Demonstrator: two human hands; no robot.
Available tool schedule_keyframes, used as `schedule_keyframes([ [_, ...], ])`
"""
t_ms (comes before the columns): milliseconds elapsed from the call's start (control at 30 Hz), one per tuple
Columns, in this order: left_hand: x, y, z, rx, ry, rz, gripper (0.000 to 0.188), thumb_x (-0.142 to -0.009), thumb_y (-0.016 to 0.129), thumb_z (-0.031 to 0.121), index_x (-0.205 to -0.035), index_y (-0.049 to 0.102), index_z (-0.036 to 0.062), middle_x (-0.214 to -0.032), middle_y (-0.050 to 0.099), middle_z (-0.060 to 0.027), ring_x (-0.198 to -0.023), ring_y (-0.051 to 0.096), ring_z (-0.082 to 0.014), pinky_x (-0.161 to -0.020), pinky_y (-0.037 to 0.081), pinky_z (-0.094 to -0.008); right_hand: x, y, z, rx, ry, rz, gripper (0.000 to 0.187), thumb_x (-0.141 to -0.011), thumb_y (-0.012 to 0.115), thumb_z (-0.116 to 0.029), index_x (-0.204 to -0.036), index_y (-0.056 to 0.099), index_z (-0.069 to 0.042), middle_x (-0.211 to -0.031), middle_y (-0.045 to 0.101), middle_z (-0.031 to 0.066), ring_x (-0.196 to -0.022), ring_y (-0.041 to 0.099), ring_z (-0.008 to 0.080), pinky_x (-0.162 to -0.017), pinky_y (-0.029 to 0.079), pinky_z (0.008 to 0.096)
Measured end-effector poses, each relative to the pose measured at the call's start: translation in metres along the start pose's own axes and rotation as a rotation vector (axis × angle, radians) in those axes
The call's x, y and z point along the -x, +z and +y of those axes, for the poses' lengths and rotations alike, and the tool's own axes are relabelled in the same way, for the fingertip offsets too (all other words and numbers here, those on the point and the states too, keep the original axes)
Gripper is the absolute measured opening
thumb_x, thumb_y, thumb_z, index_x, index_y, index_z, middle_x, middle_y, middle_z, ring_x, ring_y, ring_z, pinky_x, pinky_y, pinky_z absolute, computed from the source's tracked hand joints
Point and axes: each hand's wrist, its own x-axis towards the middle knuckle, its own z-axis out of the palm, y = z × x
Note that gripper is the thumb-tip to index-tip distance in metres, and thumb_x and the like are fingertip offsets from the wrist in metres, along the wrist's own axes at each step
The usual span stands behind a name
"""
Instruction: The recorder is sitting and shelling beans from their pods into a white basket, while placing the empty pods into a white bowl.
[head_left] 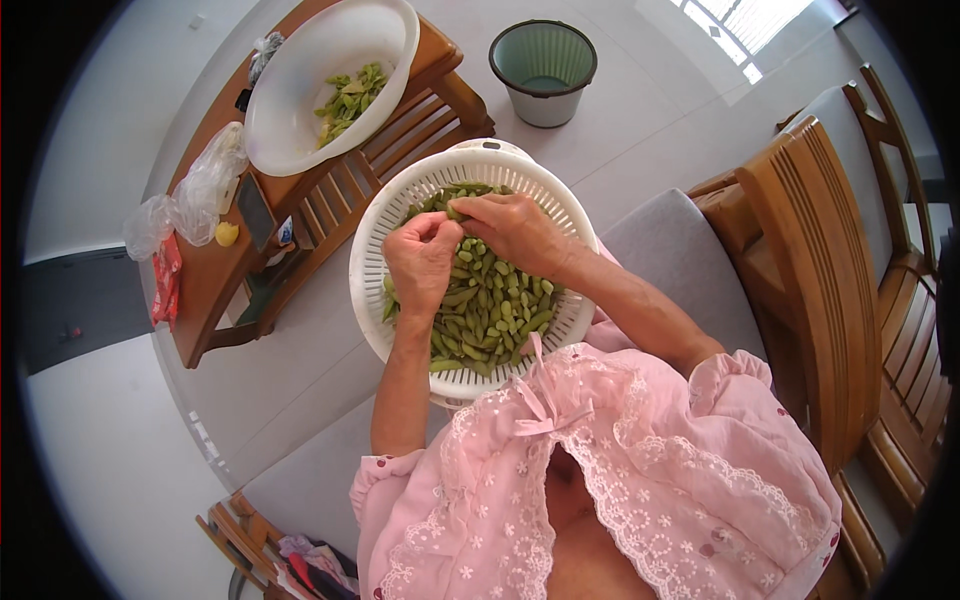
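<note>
A round white slotted plastic basket stands in front of me, holding many green soybean pods. Over its far part, my two hands meet at the fingertips. My left hand is closed in a pinch, its thumb and forefinger at one end of a green pod. From the other side, my right hand pinches the same pod, with its fingers curled over the heap. The pod is mostly hidden by my fingers.
Up left, a wooden table bears a white basin with green pods or hulls, plastic bags, a yellow fruit and a red bag. A grey-green bin stands beyond the basket. Wooden chairs are at right.
</note>
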Motion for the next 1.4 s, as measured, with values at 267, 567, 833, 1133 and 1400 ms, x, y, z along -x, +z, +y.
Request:
schedule_keyframes([
  [267,-0.007,0.0,0.009,0.244,-0.149,-0.075,0.01,-0.073,0.056,0.005,-0.076,0.059,-0.0046,-0.052,0.048,0.0008,-0.039,0.04,-0.0043,-0.034,0.028,-0.0172,-0.007,-0.017,-0.01,-0.412,0.401,-0.085,0.017,-0.073,0.062,-0.009,-0.087,0.061,0.002,-0.066,0.06,0.0097,-0.059,0.058,0.017,-0.054,0.046,0.0268],
  [567,-0.02,-0.001,0.017,0.48,-0.439,-0.205,0.01,-0.074,0.055,0.006,-0.076,0.056,-0.003,-0.053,0.045,-0.0005,-0.036,0.037,-0.0065,-0.031,0.027,-0.0173,-0.01,-0.028,0.01,-1.173,0.737,-0.157,0.019,-0.08,0.058,-0.013,-0.09,0.061,0.004,-0.059,0.055,0.0019,-0.048,0.048,0.006,-0.042,0.036,0.0172],
  [833,-0.033,0.01,0.023,0.578,-0.566,-0.167,0.012,-0.074,0.051,0.009,-0.078,0.055,-0.0018,-0.054,0.046,-0.0021,-0.037,0.039,-0.0084,-0.033,0.029,-0.0189,-0.015,-0.037,0.004,-1.099,0.727,-0.096,0.019,-0.084,0.052,-0.015,-0.088,0.06,0.002,-0.058,0.054,0.0004,-0.047,0.046,0.0046,-0.042,0.036,0.0176],
  [1133,-0.037,0.036,0.047,-0.478,0.298,-0.156,0.03,-0.068,0.058,-0.006,-0.097,0.057,0.001,-0.083,0.056,-0.0076,-0.072,0.056,-0.0135,-0.06,0.047,-0.0235,-0.008,-0.044,-0.008,-0.579,0.661,0.221,0.014,-0.081,0.055,-0.012,-0.083,0.059,0.002,-0.058,0.054,0.0051,-0.052,0.048,0.0091,-0.049,0.04,0.0243],
  [1400,-0.063,0.045,0.054,-0.533,0.645,-0.469,0.021,-0.07,0.06,0.0,-0.092,0.06,-0.0019,-0.087,0.06,-0.0107,-0.071,0.058,-0.0164,-0.062,0.047,-0.0253,0.0,-0.064,-0.001,-0.483,0.665,0.226,0.02,-0.082,0.054,-0.015,-0.093,0.059,0.001,-0.062,0.055,0.0054,-0.058,0.05,0.0093,-0.054,0.042,0.0245],
])
